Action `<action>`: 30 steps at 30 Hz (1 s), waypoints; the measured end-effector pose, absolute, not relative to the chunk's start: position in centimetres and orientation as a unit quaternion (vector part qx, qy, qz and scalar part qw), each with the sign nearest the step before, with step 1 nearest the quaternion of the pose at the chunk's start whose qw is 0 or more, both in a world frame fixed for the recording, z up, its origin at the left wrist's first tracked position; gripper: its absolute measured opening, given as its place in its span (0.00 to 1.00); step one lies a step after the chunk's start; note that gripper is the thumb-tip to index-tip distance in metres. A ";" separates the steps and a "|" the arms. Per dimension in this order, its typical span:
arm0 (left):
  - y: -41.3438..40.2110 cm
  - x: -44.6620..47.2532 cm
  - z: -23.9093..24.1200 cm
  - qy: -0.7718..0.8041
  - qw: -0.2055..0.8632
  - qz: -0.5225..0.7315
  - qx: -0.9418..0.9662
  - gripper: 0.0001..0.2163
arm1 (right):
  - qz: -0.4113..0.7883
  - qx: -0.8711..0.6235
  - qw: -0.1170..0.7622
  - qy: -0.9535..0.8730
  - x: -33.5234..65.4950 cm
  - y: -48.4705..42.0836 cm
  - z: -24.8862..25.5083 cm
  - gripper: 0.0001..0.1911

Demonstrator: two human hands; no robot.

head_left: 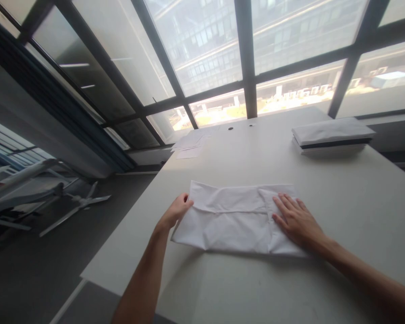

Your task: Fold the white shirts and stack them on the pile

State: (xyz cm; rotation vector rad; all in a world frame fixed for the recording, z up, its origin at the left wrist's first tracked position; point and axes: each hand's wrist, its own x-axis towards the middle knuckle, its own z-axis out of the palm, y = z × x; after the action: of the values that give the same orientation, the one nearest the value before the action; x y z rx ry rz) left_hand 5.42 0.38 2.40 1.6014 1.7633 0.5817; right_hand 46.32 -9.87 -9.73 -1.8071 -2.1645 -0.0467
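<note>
A white cloth (236,229), folded into a long rectangle, lies on the white table in front of me. Its left end is lifted a little off the surface. My left hand (178,209) is closed on that left edge, thumb and fingers pinching the fabric near the upper corner. My right hand (295,220) rests flat over the right end, fingers spread, on a folded-over flap. A fold line runs across the cloth's upper half. What kind of cloth item it is, I cannot make out.
Toward the back right of the white table (249,166) sits a stack of folded cloths (334,137) with a dark layer in it. Paper sheets (191,146) lie at the back left. Large windows (202,45) rise behind. A grey chair (37,189) stands left on the floor.
</note>
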 end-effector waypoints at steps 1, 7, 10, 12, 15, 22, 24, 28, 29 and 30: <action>0.4 6.2 3.2 0.672 0.337 0.219 0.623 0.10 | -0.014 -0.634 0.159 -0.757 46.3 -9.9 -9.7 0.32; 0.4 11.4 6.6 0.636 0.255 0.195 0.702 0.06 | -0.006 -0.635 0.165 -0.755 46.1 -9.8 -9.5 0.32; -0.1 14.6 6.3 0.620 0.220 0.158 0.736 0.06 | -0.006 -0.636 0.167 -0.754 46.0 -9.8 -9.3 0.32; -0.6 16.9 5.0 0.609 0.205 0.120 0.757 0.07 | -0.003 -0.637 0.166 -0.752 45.9 -9.8 -9.3 0.32; -1.4 20.2 2.0 0.582 0.205 0.062 0.785 0.08 | 0.002 -0.639 0.166 -0.751 45.8 -9.7 -9.4 0.32; -2.3 23.8 -3.2 0.565 0.243 0.043 0.787 0.14 | 0.004 -0.637 0.164 -0.753 45.9 -9.6 -9.4 0.32; -2.2 23.0 -2.9 0.548 0.318 0.069 0.771 0.16 | 0.003 -0.636 0.167 -0.754 45.9 -9.6 -9.3 0.32; -1.7 19.5 -1.1 0.464 0.340 0.166 0.801 0.12 | 0.003 -0.636 0.175 -0.752 45.9 -9.8 -9.2 0.32; -1.6 18.4 -0.6 0.443 0.320 0.186 0.817 0.11 | 0.004 -0.636 0.176 -0.751 45.9 -9.8 -9.2 0.31; -1.6 17.4 -0.2 0.422 0.303 0.200 0.830 0.10 | 0.005 -0.636 0.176 -0.751 45.9 -9.8 -9.2 0.31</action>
State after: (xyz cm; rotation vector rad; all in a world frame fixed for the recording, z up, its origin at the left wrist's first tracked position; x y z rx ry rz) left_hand 17.37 -1.59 -0.17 2.2011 1.1194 0.5311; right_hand 45.87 -9.80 -9.17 -1.7999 -2.1276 0.0145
